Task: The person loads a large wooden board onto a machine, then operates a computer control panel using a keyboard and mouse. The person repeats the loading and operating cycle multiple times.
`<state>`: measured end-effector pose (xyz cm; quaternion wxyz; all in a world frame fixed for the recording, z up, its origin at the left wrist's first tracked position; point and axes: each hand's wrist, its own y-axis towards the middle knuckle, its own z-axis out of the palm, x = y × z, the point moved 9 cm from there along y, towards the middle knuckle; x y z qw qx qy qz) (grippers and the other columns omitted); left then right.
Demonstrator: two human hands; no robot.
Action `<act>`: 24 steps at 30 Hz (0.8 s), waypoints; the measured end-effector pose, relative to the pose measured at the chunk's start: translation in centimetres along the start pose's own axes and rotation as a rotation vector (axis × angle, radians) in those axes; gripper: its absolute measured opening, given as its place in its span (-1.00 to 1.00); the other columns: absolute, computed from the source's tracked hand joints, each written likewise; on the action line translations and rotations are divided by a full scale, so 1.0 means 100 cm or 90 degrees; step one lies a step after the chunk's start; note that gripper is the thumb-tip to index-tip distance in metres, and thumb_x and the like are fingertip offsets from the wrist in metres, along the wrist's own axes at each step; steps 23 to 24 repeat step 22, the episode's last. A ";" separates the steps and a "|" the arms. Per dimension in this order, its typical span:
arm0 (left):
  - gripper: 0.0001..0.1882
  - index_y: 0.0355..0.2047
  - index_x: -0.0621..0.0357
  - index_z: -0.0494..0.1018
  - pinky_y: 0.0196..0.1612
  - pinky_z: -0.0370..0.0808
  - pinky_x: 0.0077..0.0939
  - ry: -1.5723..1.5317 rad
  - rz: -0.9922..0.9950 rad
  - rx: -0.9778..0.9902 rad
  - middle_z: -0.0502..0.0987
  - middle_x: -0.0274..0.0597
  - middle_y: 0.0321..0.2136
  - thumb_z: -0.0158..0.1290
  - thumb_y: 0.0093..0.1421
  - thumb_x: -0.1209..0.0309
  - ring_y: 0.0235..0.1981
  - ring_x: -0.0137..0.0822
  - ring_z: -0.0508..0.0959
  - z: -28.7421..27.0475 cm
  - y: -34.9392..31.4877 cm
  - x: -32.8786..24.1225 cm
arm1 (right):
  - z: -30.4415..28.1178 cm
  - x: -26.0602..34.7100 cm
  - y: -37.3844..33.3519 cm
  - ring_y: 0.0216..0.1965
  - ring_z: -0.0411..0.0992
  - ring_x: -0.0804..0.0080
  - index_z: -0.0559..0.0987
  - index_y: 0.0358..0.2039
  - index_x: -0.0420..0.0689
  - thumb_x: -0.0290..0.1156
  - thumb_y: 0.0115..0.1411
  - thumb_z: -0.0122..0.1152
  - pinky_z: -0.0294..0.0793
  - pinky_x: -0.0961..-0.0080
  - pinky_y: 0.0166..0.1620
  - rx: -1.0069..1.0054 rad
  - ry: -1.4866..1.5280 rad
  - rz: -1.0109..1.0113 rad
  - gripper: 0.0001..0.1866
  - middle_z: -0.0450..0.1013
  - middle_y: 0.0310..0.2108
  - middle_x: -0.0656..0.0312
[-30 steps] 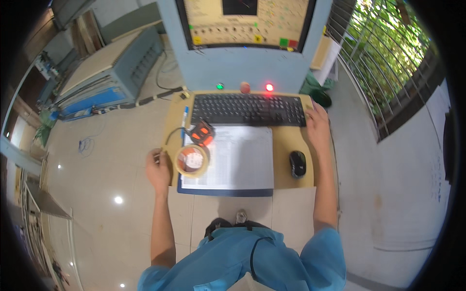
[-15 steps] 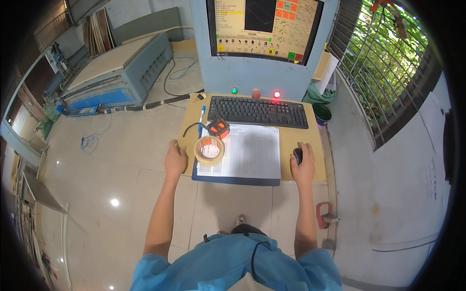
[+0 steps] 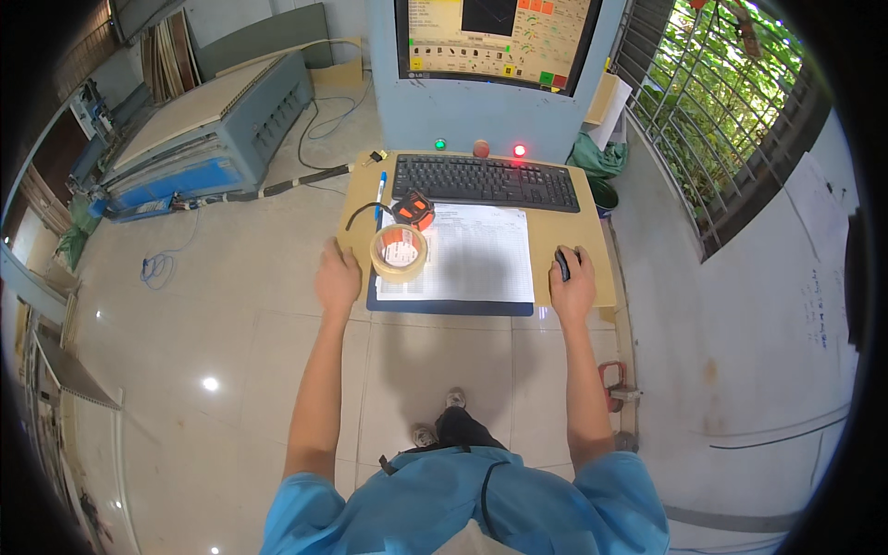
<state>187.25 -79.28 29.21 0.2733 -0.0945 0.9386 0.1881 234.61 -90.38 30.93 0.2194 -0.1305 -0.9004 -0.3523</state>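
Note:
My right hand [image 3: 573, 289] is closed over a black computer mouse [image 3: 562, 265] on the right side of a tan desk board [image 3: 594, 242]. At the board's left edge, my left hand [image 3: 339, 280] grips the rim, its fingers partly hidden. Between my hands lies a printed sheet [image 3: 476, 254] on a dark blue clipboard [image 3: 453, 308]. A roll of tape [image 3: 399, 274] sits on the sheet's left part, touching or close to an orange and black tape measure [image 3: 413, 211]. A blue pen [image 3: 380, 192] lies left of the tape measure.
Behind the board's black keyboard [image 3: 486, 181] rises a blue-grey cabinet with a lit monitor [image 3: 495, 46]. Green and red lamps glow on its front. A large flatbed machine [image 3: 208, 129] with cables stands at the left. A barred window [image 3: 721, 120] and wall bound the right side.
The whole view has tilted downward, so the desk and monitor sit higher and both shoes show. Both hands keep nearly the same places on the board and mouse.

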 end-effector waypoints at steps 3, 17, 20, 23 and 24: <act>-0.54 0.18 0.12 0.31 -0.11 0.53 0.07 0.000 0.012 -0.027 0.57 0.17 -0.04 -0.07 0.37 0.17 -0.13 0.22 0.61 0.000 0.000 0.001 | 0.001 -0.003 0.000 0.15 0.39 -0.08 0.62 0.04 0.03 -0.30 0.15 0.25 0.43 0.12 0.17 -0.010 -0.005 0.006 -0.60 0.40 0.19 -0.08; -0.48 0.21 0.18 0.35 0.05 0.50 -0.05 -0.004 0.022 -0.042 0.54 0.12 0.06 0.05 0.32 0.18 0.03 0.11 0.57 -0.015 -0.004 -0.006 | -0.001 -0.007 -0.001 0.11 0.44 0.00 0.66 -0.02 0.07 -0.30 0.09 0.29 0.49 0.16 0.10 -0.052 0.009 -0.009 -0.61 0.46 0.12 0.01; -0.40 0.24 0.21 0.34 0.12 0.45 -0.05 -0.188 0.099 -0.084 0.50 0.10 0.13 0.17 0.25 0.23 0.10 0.05 0.54 -0.041 -0.013 -0.023 | -0.002 -0.008 -0.001 0.10 0.44 0.02 0.66 -0.02 0.06 -0.30 0.09 0.29 0.50 0.16 0.08 -0.051 0.012 -0.010 -0.61 0.46 0.12 0.02; -0.37 0.26 0.18 0.33 0.23 0.37 -0.01 -0.417 0.157 0.033 0.44 0.05 0.21 0.20 0.26 0.17 0.18 -0.02 0.49 -0.055 -0.016 -0.040 | 0.000 -0.009 -0.002 0.10 0.45 0.02 0.66 -0.01 0.04 -0.29 0.09 0.30 0.49 0.17 0.08 -0.040 0.009 -0.007 -0.60 0.45 0.13 0.00; -0.37 0.26 0.18 0.33 0.23 0.37 -0.01 -0.417 0.157 0.033 0.44 0.05 0.21 0.20 0.26 0.17 0.18 -0.02 0.49 -0.055 -0.016 -0.040 | 0.000 -0.009 -0.002 0.10 0.45 0.02 0.66 -0.01 0.04 -0.29 0.09 0.30 0.49 0.17 0.08 -0.040 0.009 -0.007 -0.60 0.45 0.13 0.00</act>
